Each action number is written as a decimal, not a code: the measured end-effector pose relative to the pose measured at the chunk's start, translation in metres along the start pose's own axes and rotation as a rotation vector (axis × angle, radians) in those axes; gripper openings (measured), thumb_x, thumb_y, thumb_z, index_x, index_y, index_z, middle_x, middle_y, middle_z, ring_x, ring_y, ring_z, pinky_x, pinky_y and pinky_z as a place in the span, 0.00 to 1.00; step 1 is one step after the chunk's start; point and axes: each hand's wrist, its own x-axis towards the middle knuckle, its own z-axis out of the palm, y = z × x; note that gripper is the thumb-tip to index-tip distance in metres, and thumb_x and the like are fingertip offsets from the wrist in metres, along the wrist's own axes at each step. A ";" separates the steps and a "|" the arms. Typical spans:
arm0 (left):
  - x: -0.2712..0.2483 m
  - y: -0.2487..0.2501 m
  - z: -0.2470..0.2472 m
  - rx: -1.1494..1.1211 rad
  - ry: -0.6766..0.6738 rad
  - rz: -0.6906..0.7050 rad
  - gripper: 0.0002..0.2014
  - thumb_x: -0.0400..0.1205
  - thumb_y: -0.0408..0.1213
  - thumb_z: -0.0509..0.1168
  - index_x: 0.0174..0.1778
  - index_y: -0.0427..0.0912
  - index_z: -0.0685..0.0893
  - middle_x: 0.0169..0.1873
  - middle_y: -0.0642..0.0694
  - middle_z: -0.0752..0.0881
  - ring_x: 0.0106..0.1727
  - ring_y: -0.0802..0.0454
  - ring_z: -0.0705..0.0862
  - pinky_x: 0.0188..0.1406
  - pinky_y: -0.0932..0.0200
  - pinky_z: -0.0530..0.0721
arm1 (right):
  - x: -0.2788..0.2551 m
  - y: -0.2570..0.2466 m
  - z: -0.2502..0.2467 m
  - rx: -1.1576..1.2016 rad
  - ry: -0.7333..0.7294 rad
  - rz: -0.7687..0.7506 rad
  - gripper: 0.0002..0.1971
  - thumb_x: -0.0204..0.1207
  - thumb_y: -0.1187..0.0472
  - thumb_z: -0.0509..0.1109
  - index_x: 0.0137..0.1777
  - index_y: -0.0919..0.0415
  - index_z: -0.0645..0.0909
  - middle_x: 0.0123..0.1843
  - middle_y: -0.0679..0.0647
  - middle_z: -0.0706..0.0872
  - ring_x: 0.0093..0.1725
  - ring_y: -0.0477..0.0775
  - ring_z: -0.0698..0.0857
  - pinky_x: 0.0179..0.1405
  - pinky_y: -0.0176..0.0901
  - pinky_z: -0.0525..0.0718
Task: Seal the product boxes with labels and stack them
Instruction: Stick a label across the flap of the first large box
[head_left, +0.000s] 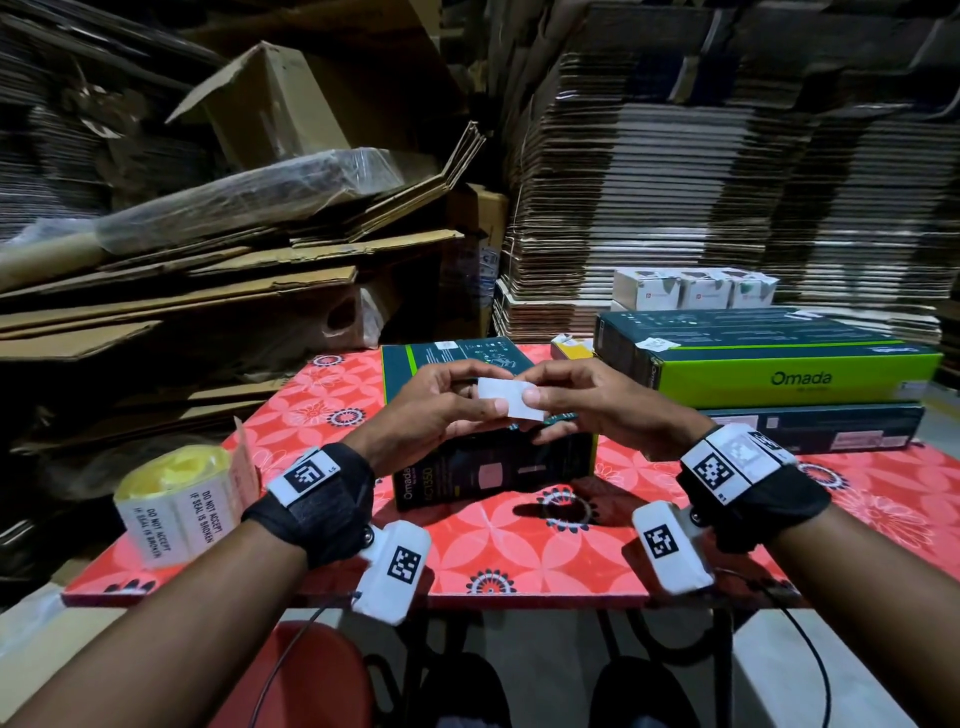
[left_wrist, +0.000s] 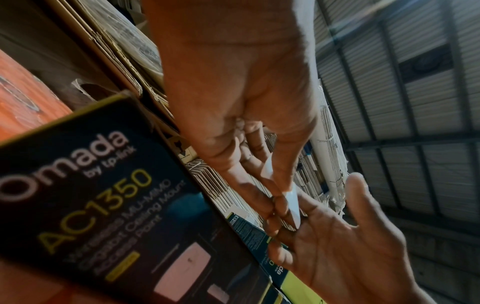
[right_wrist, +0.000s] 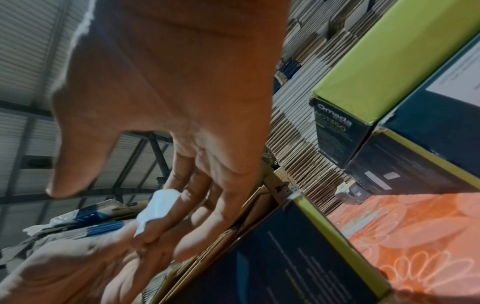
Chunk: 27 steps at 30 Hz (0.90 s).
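A small white label (head_left: 511, 397) is pinched between the thumb and fingers of my left hand (head_left: 462, 402) above a dark Omada AC1350 product box (head_left: 493, 473) lying on the table. My right hand (head_left: 563, 397) meets it from the right, with its fingers touching the label from below. In the left wrist view the label (left_wrist: 292, 203) shows edge-on in my left hand (left_wrist: 246, 123), and the thumb of my right hand (left_wrist: 337, 236) stands off it. In the right wrist view the label (right_wrist: 158, 207) lies against the fingers of my right hand (right_wrist: 168, 102), with the thumb apart.
A roll of seal labels (head_left: 176, 499) stands at the table's left front corner. Two long Omada boxes (head_left: 769, 364) are stacked at the right, with small white boxes (head_left: 696, 291) behind them. The red flowered table (head_left: 519, 545) is hemmed in by piles of flattened cardboard (head_left: 727, 182).
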 end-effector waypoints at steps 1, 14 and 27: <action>0.000 0.000 0.000 0.002 0.002 0.008 0.18 0.79 0.17 0.68 0.66 0.27 0.81 0.57 0.25 0.85 0.56 0.42 0.88 0.53 0.58 0.90 | 0.000 0.000 0.002 -0.035 0.028 -0.008 0.19 0.79 0.59 0.77 0.64 0.71 0.83 0.54 0.66 0.89 0.56 0.54 0.89 0.59 0.50 0.89; 0.000 0.007 -0.019 0.175 -0.037 -0.048 0.32 0.71 0.48 0.80 0.68 0.39 0.83 0.52 0.37 0.91 0.52 0.48 0.88 0.43 0.58 0.85 | 0.002 -0.012 0.009 0.056 0.167 -0.090 0.04 0.75 0.73 0.77 0.48 0.71 0.87 0.42 0.63 0.91 0.42 0.55 0.92 0.38 0.41 0.91; 0.005 0.010 -0.030 0.865 0.021 -0.187 0.25 0.64 0.34 0.87 0.57 0.47 0.91 0.52 0.47 0.91 0.54 0.49 0.88 0.55 0.53 0.89 | 0.012 0.007 0.002 -0.348 0.320 -0.093 0.07 0.71 0.75 0.80 0.48 0.70 0.92 0.39 0.49 0.93 0.41 0.41 0.87 0.46 0.34 0.86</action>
